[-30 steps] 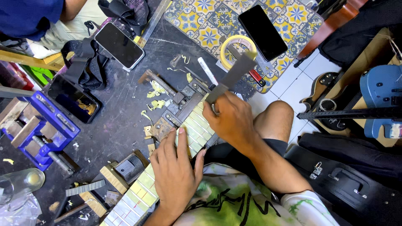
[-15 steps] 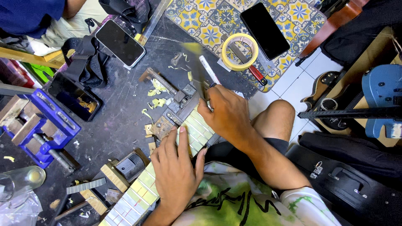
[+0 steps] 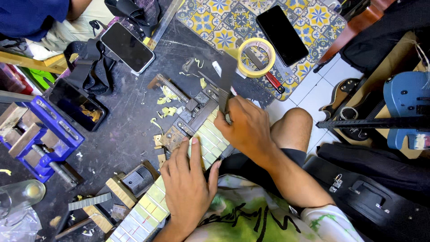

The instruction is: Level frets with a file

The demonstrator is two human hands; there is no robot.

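A guitar neck with pale tape strips between its frets runs from lower left up to a metal clamp on the dark work surface. My left hand lies flat across the neck, fingers together and thumb on its near edge, holding it down. My right hand grips a flat dark file at the neck's upper end. The blade stands nearly upright over the frets next to the clamp. Yellowish shavings lie beside the clamp.
A blue vise stands at left, a glass jar below it. There is a phone at the back, another phone and a tape roll on the patterned tile. A blue guitar and a black case lie at right. Another person in blue sits at top left.
My right hand has swung the file's tip leftward, from pointing up-right near the tape roll to nearly upright over the clamp. My left hand stays pressed on the neck.
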